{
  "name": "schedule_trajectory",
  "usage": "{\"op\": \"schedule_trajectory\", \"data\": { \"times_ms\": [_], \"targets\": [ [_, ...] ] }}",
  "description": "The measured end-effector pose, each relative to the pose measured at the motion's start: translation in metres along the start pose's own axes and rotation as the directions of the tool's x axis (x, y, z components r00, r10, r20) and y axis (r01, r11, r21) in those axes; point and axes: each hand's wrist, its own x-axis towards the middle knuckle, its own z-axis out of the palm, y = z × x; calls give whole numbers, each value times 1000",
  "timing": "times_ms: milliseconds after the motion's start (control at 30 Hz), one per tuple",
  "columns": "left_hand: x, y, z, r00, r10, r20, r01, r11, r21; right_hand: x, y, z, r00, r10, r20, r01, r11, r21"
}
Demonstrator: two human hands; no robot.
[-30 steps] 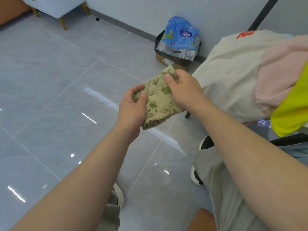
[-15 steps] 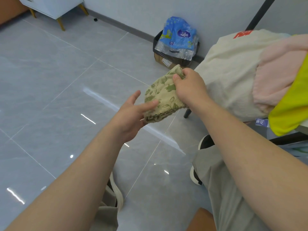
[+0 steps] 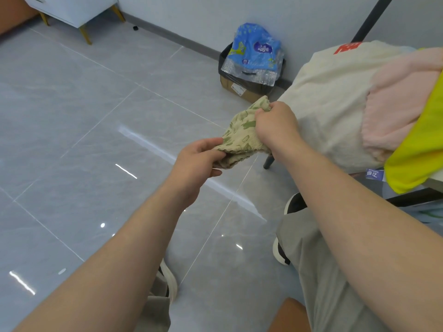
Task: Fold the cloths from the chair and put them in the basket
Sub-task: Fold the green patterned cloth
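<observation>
Regripping: left hand (image 3: 196, 164) now pinches leaf-print cloth (image 3: 241, 134) corner; right hand (image 3: 275, 123) keeps clutching top.

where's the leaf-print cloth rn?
Head view, centre: the leaf-print cloth is held between the left hand and right hand, just left of the cream cloth.

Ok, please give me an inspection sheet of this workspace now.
Surface: glossy grey floor.
Job's things: leafy cloth held in the air; cream cloth, pink cloth, yellow cloth on chair; basket not seen.
Clutter: blue pack atop box by wall.
Grips: left hand pinches leafy cloth's low edge; right hand grips its top.
Cables: nothing seen.
Surroundings: white cabinet far left.
</observation>
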Motion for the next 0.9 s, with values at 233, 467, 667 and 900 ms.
{"op": "schedule_trajectory", "data": {
  "times_ms": [233,467,667,900],
  "targets": [
    [-3,-7,3,994,96,-53,-86,984,155,-3,-2,1,978,173,119,-198,948,247],
    [-5,-6,7,975,143,-171,-79,939,334,-11,-7,2,984,119,136,-149,962,231],
    [-6,-10,5,950,263,-168,-136,833,536,-17,-9,2,994,28,109,-47,984,169],
    [3,-13,-2,925,374,-65,-116,443,889,-18,-8,5,989,-127,71,131,990,-53]
  ]
}}
